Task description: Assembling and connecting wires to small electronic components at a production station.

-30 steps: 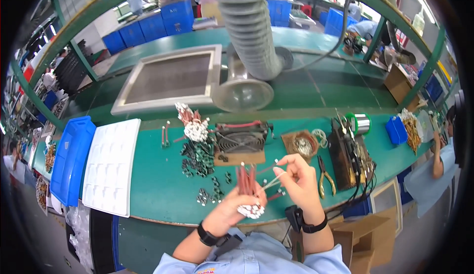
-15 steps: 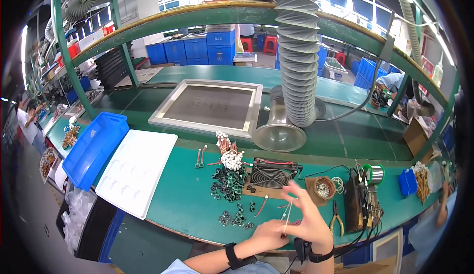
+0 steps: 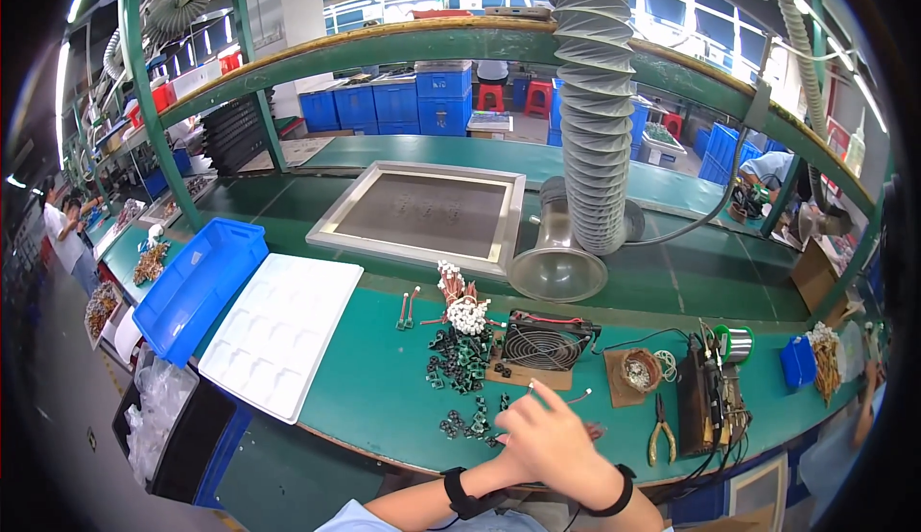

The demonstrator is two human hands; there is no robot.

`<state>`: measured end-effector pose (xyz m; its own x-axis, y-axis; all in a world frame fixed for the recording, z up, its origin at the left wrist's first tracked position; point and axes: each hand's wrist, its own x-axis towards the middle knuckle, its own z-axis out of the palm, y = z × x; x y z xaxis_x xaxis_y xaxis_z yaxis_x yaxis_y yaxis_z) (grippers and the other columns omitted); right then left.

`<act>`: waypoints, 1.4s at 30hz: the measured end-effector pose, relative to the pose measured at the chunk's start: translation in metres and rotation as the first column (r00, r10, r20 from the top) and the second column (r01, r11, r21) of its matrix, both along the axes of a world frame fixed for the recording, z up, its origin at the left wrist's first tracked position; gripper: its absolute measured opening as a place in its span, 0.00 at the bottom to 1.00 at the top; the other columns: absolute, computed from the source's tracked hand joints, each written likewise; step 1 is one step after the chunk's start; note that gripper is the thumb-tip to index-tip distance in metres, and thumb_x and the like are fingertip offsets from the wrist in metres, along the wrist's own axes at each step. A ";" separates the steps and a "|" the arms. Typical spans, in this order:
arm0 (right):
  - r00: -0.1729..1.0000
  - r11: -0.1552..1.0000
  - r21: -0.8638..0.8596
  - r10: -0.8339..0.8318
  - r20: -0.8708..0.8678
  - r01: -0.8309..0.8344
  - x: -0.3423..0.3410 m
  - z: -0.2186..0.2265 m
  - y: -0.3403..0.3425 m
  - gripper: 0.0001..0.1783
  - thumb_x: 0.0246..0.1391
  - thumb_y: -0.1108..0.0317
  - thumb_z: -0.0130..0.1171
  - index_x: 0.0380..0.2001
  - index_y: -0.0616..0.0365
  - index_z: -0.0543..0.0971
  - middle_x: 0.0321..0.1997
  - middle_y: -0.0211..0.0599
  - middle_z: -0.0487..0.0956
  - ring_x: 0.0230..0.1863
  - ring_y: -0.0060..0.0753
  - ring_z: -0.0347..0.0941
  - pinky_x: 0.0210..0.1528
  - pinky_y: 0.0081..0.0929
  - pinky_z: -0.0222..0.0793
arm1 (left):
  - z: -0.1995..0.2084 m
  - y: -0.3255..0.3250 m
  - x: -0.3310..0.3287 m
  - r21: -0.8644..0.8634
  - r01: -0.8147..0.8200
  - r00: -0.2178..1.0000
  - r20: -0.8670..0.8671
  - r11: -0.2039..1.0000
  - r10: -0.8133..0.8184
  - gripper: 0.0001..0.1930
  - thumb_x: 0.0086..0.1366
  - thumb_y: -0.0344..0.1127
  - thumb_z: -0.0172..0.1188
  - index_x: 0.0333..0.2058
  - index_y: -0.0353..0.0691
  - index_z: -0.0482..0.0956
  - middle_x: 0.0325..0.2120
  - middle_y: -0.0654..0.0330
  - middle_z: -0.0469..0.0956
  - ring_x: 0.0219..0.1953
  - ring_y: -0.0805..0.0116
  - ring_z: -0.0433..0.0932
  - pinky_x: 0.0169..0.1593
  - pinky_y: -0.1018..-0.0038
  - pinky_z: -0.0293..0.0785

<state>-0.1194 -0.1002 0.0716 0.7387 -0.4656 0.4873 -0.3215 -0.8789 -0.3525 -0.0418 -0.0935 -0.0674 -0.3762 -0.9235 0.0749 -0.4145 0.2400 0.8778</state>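
My right hand (image 3: 561, 446) lies across my left hand (image 3: 508, 463) at the bench's front edge, hiding most of its fingers. The right index finger points up and away, and the other fingers curl in. A blurred reddish bit (image 3: 596, 430) sticks out beside the right hand; what the hands grip is mostly hidden. Just beyond lie short red wires with white connectors (image 3: 574, 398). To the left are small dark parts (image 3: 465, 425), a heap of green-black parts (image 3: 456, 359) and a bundle of red wires with white connectors (image 3: 468, 315).
A black fan (image 3: 542, 342) stands behind my hands. At right are pliers (image 3: 662, 433), a round dish (image 3: 637, 371), a black box (image 3: 697, 393) and a solder spool (image 3: 736, 343). A white tray (image 3: 283, 331) and blue bin (image 3: 199, 283) sit left. A duct funnel (image 3: 556, 275) and frame (image 3: 413, 211) stand behind.
The right hand was raised with spread fingers, stretching a thin pale loop; it has come down over the left hand, and the loop no longer shows. The view has shifted slightly.
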 end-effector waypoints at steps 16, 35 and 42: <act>0.814 0.366 0.881 -0.385 0.436 -0.299 -0.053 -0.049 0.004 0.20 0.43 0.67 0.65 0.40 0.65 0.75 0.41 0.42 0.77 0.39 0.32 0.74 0.45 0.28 0.68 | 0.056 0.021 0.013 0.108 0.148 0.883 -0.462 0.983 -0.082 0.20 0.54 0.29 0.59 0.46 0.36 0.68 0.38 0.60 0.73 0.40 0.71 0.72 0.43 0.75 0.70; 0.403 0.021 0.765 -0.840 0.363 -0.644 -0.047 -0.088 -0.006 0.15 0.57 0.60 0.51 0.25 0.62 0.75 0.43 0.51 0.77 0.41 0.37 0.75 0.44 0.30 0.70 | 0.076 0.003 0.010 0.439 0.151 0.863 -0.495 0.886 0.098 0.18 0.66 0.44 0.47 0.44 0.33 0.72 0.40 0.55 0.73 0.44 0.68 0.70 0.48 0.74 0.64; 0.106 0.221 0.612 -0.886 0.451 -0.759 -0.043 -0.085 -0.003 0.17 0.58 0.59 0.50 0.17 0.55 0.68 0.46 0.54 0.75 0.44 0.40 0.74 0.46 0.33 0.70 | 0.072 0.005 0.006 -0.064 -0.267 0.954 -0.155 0.962 0.255 0.17 0.68 0.40 0.43 0.45 0.33 0.72 0.40 0.50 0.72 0.45 0.57 0.71 0.50 0.70 0.64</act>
